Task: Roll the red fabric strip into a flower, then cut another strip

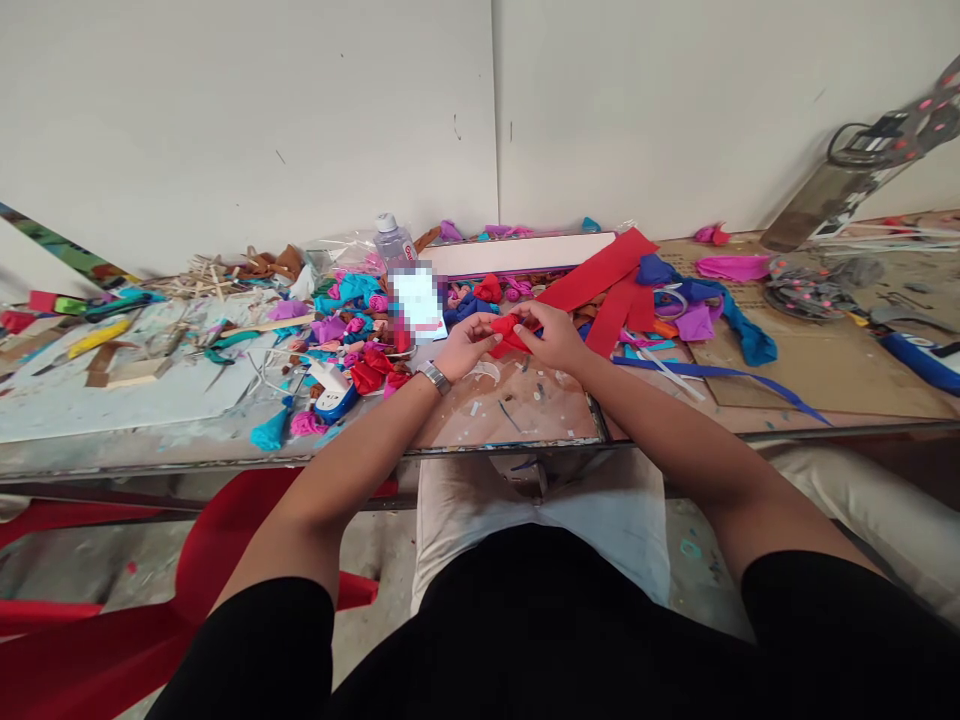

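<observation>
Between both hands is a piece of red crepe paper (508, 334), gathered and folded, just above the table near its front edge. My left hand (469, 345), with a watch (435, 377) on the wrist, pinches its left side. My right hand (553, 338) grips the other side with thumb and fingers. Past my right hand lie wide red paper strips (592, 275), crossing one another. Close to my left hand stands a lit phone (420, 303), its screen blurred out. Crumpled paper pieces in red (369, 372), pink, purple and blue are heaped around it.
A clear bottle (394, 243) stands behind the phone. A white and blue power strip (334, 392) and green-handled pliers (225, 345) lie left. On the right are cardboard (825, 370), a blue ribbon (739, 377) and a large tilted bottle (814, 195). A red chair (217, 540) stands below left.
</observation>
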Tool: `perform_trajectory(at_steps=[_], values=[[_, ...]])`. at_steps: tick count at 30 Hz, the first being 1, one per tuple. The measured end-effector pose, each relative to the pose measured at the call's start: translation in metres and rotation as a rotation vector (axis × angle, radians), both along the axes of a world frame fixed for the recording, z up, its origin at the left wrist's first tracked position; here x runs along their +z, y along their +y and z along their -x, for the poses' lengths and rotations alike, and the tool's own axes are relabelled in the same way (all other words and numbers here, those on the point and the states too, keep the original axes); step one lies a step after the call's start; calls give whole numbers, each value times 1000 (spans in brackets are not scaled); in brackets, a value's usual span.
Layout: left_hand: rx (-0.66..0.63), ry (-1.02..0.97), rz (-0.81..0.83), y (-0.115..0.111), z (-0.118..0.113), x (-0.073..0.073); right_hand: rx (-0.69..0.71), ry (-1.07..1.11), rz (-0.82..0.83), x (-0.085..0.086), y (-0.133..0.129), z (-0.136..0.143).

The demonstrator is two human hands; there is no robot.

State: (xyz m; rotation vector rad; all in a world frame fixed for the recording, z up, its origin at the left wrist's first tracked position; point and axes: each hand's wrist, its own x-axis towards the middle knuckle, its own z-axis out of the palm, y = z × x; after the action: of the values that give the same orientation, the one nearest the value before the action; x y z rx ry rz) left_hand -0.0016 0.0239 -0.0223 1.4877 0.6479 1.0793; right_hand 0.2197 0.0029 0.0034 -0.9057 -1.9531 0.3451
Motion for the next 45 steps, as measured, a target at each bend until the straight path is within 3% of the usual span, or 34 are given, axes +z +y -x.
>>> perform_trajectory(at_steps=[4, 8, 17, 26, 33, 39, 45], values=[[116, 18, -28, 2, 2, 2, -14, 37, 25, 0, 0, 2], [197, -26, 44, 2, 2, 4, -23, 52, 31, -1, -1, 3], [161, 0, 0, -1, 1, 6, 0, 18, 29, -3, 1, 1], [89, 9, 113, -4, -1, 10, -10, 3, 21, -4, 1, 2], [268, 83, -191, -2, 2, 7, 3, -33, 65, -1, 1, 0], [104, 179, -235, -4, 1, 4, 92, -142, 91, 1, -2, 1], [63, 169, -215, -2, 1, 1, 124, -135, 84, 1, -3, 0]])
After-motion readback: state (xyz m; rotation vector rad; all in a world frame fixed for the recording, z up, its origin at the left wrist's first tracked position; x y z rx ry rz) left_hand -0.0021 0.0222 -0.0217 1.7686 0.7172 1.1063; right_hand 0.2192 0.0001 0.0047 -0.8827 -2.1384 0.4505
